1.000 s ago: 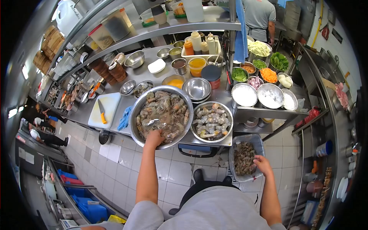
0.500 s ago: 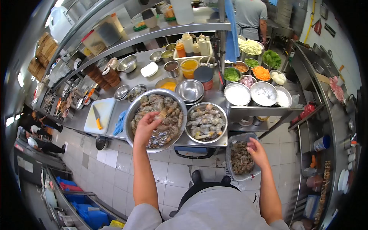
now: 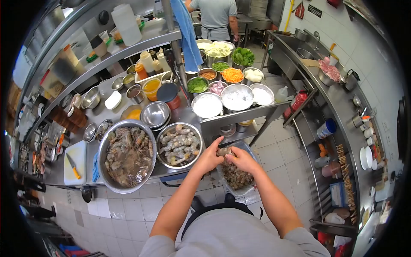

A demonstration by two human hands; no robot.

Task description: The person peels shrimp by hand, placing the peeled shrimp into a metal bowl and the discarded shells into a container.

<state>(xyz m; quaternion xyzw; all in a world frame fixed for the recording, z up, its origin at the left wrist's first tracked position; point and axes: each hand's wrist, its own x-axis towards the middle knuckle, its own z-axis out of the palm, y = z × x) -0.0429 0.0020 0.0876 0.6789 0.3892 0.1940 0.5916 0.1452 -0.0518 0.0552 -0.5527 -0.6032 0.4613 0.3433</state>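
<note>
My left hand [image 3: 209, 159] and my right hand [image 3: 243, 160] meet above a plastic bin, both closed on one grey shrimp [image 3: 223, 151]. The fingers partly cover the shrimp. Below them, the bin [image 3: 252, 150] holds a heap of brownish shrimp shells and heads [image 3: 235, 176]. Left of my hands, a steel bowl [image 3: 160, 136] of peeled grey shrimp [image 3: 179, 145] stands at the counter edge. Farther left is a larger steel bowl [image 3: 102, 168] with whole shrimp [image 3: 124, 147] in murky liquid.
A knife [image 3: 72, 166] lies on a white cutting board [image 3: 69, 177] at the left. Behind the bowls stand empty steel bowls [image 3: 155, 114] and squeeze bottles [image 3: 147, 62]. Bowls of white powder [image 3: 206, 105] and vegetables [image 3: 232, 75] fill the side table. Another person [image 3: 216, 19] stands at the back.
My left hand has moved from the large shrimp bowl to above the bin, bringing a shrimp. My right hand has joined it there. The view has turned to the right.
</note>
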